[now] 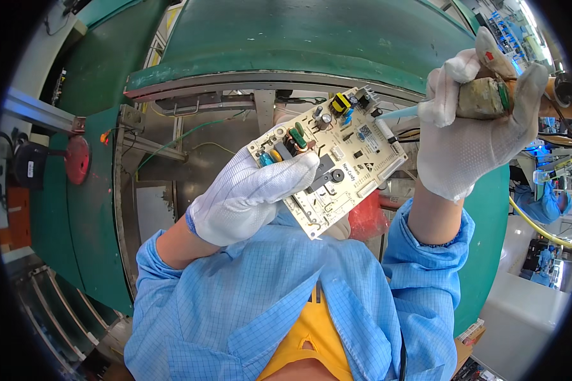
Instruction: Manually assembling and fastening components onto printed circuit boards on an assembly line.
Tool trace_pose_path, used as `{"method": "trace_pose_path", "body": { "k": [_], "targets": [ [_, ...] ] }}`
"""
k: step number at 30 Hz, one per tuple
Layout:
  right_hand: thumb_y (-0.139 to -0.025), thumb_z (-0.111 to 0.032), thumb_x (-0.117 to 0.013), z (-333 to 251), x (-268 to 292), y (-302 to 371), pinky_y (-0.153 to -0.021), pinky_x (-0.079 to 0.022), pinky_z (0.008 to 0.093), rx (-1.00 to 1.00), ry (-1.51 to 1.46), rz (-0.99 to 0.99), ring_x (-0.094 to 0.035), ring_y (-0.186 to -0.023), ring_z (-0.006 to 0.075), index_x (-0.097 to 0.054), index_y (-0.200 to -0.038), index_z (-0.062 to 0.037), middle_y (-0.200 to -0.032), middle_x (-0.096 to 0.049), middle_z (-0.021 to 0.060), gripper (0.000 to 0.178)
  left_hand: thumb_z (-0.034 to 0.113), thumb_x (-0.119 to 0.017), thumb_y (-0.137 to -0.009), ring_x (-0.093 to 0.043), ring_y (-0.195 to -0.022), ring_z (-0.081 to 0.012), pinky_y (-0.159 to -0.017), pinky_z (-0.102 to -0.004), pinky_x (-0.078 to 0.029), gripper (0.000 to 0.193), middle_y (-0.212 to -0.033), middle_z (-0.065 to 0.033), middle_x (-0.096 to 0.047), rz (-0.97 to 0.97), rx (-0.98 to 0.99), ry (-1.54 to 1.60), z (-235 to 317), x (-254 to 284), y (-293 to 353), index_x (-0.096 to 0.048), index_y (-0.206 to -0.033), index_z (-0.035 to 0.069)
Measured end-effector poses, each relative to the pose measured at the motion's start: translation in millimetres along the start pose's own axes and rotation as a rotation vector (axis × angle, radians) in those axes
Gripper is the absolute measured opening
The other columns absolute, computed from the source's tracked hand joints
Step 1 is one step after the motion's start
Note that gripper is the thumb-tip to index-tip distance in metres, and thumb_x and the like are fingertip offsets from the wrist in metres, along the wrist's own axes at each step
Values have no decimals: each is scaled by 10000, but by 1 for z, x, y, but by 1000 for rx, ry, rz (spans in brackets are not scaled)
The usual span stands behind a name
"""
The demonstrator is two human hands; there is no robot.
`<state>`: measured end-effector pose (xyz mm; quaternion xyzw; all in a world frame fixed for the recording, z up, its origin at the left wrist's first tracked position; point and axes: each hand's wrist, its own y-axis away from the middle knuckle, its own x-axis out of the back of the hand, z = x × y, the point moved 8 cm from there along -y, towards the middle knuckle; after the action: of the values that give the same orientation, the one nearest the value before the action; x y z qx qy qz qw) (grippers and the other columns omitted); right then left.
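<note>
Cream rectangular circuit board crowded with small electronic parts is held up at a slant, between the blue checked jacket and the green work surface. The white-gloved left hand clamps its left side, thumb on top. The white-gloved right hand is wrapped around a worn grey-brown tool; a pale-blue tapered tip points at the board's upper right corner, contact unclear. Work at that corner seems in hand, calling next for a steady board and careful aim.
</note>
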<state>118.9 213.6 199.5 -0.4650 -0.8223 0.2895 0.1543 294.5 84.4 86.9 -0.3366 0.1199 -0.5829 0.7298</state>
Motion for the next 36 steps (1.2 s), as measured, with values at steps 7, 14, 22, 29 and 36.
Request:
{"method": "trace_pose_path", "body": {
  "k": [7, 14, 22, 29, 36],
  "targets": [
    [-1070, -471, -352, 1, -19, -1, -424, -345, 243, 57, -185, -193, -470, -445, 107, -655, -1177, 57, -808, -647, 108, 617, 39, -650, -944, -621, -1180, -207, -978, -340, -531, 343, -1247, -106, -640, 139, 514, 611, -34, 2, 8, -615, -1286, 42],
    [-1079, -410, -355, 7, -24, 2, -411, -318, 246, -19, -623, -253, -449, -438, 104, -642, -1183, 58, -827, -648, 128, 559, 151, -562, -1017, -597, -1249, -268, -1044, -400, -526, 405, -1373, -149, -582, 175, 256, 369, -40, 5, 28, -502, -1392, 10],
    [-1074, -365, -361, 3, -2, 7, -423, -329, 240, -21, -43, -80, -460, -477, 120, -615, -1225, 73, -872, -634, 149, 529, 220, -526, -1037, -577, -1272, -308, -1041, -443, -525, 413, -1392, -178, -560, 383, 775, 893, -64, -4, 41, -510, -1384, -1],
    [-1081, -391, -343, 13, -16, 3, -415, -346, 229, -95, -654, -285, -462, -476, 116, -607, -1233, 71, -869, -627, 138, 554, -111, -694, -837, -576, -1267, -208, -1090, -344, -470, 597, -1370, -110, -589, 425, 896, 1122, -69, -6, 44, -532, -1396, 23],
    [-1083, -433, -332, 5, 4, 7, -409, -333, 226, -47, -90, -97, -468, -441, 97, -640, -1193, 61, -829, -648, 121, 593, -142, -688, -816, -602, -1239, -232, -1070, -360, -490, 632, -1355, -132, -600, 308, 802, 780, -58, -2, 37, -534, -1400, 48]
  ]
}}
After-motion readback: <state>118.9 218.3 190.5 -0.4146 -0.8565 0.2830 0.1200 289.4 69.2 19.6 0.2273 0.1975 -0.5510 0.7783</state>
